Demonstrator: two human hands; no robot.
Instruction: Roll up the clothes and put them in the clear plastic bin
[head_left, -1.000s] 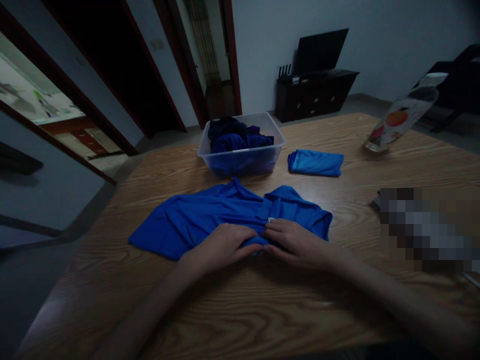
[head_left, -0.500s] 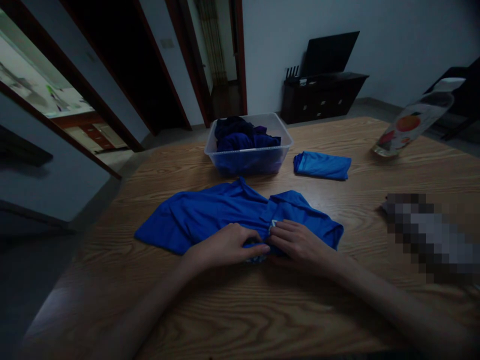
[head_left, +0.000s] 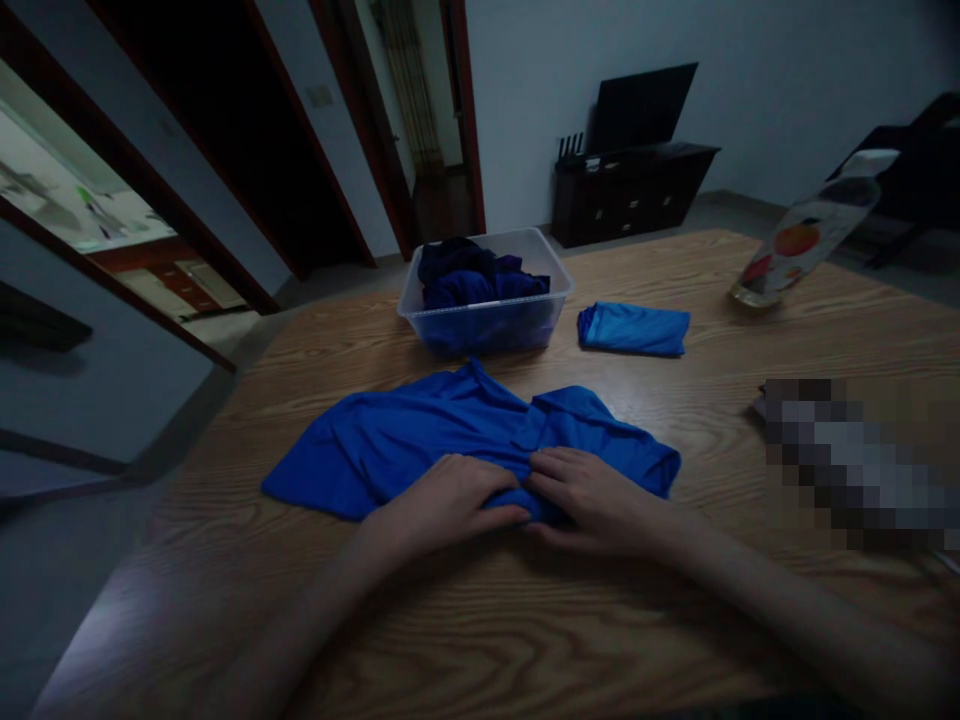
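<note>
A blue garment [head_left: 405,425], which looks like a shirt, lies spread and creased across the wooden table in front of me. My left hand [head_left: 461,500] is closed on its near edge, with the thumb toward me and the fingers over the cloth. Close beside it, my right hand [head_left: 585,500] grips the same edge in the same way. Between the two hands the cloth forms a small rolled bunch. The fingertips of both hands are partly hidden in the fabric.
Beyond the garment stands a clear plastic bin [head_left: 486,312] with dark blue clothes in it. A folded blue cloth [head_left: 637,330] lies to its right. Farther right are a bottle [head_left: 806,240] and a blurred-out object [head_left: 855,465] on the table [head_left: 465,640].
The near edge has been rolled over between my hands, and the white print seen there before is now covered. The whole view has shifted slightly.
</note>
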